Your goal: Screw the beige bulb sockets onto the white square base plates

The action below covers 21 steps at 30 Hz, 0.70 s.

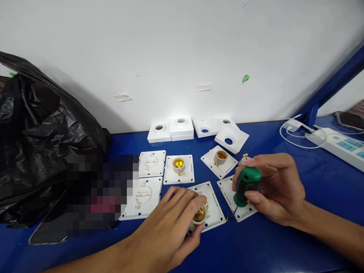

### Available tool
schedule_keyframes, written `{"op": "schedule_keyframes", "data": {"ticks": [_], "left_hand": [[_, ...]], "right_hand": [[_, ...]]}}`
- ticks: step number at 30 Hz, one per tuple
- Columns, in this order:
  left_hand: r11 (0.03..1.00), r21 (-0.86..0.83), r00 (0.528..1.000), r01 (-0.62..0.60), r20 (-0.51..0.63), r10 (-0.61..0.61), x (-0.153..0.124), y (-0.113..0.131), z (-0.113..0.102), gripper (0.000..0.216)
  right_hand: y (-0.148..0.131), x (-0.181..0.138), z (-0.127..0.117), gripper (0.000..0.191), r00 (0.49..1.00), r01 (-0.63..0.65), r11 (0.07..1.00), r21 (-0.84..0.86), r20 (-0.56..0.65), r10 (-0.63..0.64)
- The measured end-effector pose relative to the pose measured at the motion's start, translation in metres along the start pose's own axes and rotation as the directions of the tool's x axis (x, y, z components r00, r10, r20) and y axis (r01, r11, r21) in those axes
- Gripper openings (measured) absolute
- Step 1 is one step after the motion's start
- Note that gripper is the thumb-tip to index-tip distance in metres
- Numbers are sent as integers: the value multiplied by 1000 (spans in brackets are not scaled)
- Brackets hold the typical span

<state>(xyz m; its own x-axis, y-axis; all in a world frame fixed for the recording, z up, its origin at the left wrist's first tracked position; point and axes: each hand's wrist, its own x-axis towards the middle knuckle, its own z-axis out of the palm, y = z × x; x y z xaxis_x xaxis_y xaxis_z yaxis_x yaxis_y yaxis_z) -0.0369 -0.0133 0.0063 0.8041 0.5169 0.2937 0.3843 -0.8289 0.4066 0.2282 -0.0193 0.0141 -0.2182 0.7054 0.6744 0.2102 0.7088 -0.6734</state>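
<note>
My left hand [182, 218] is closed around a round lamp socket [199, 215] with a brass-coloured inside, over a square white base plate [214, 206]. In my right hand [274, 191] is a screwdriver [247, 185] with a green and black handle, its shaft pointing down. Its tip is close to small brass-coloured screws [227, 218] on the table. Beneath that hand lies another base plate [226, 187], partly hidden. Two more plates bear sockets: a left socket [179, 164] and a right socket [221, 157]. Two bare plates, an upper plate [155, 170] and a lower plate [150, 208], lie at the left.
White square covers [182, 132] with round holes stand by the wall; loose covers [239, 138] lie beside them. A black plastic bag [42, 151] and a dark, partly pixelated device [51, 227] occupy the left. A power strip [341, 142] with white cables sits at right on the blue table [241, 250].
</note>
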Motion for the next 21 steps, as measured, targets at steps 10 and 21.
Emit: {"op": "schedule_keyframes", "data": {"ticks": [10, 21], "left_hand": [[997, 14, 997, -71, -22, 72, -3, -3, 4, 23], [989, 57, 987, -137, -79, 141, -5, -4, 7, 30]], "right_hand": [[-1, -11, -2, 53, 994, 98, 987, -130, -31, -103], [-9, 3, -2, 22, 965, 250, 901, -355, 169, -201]]}}
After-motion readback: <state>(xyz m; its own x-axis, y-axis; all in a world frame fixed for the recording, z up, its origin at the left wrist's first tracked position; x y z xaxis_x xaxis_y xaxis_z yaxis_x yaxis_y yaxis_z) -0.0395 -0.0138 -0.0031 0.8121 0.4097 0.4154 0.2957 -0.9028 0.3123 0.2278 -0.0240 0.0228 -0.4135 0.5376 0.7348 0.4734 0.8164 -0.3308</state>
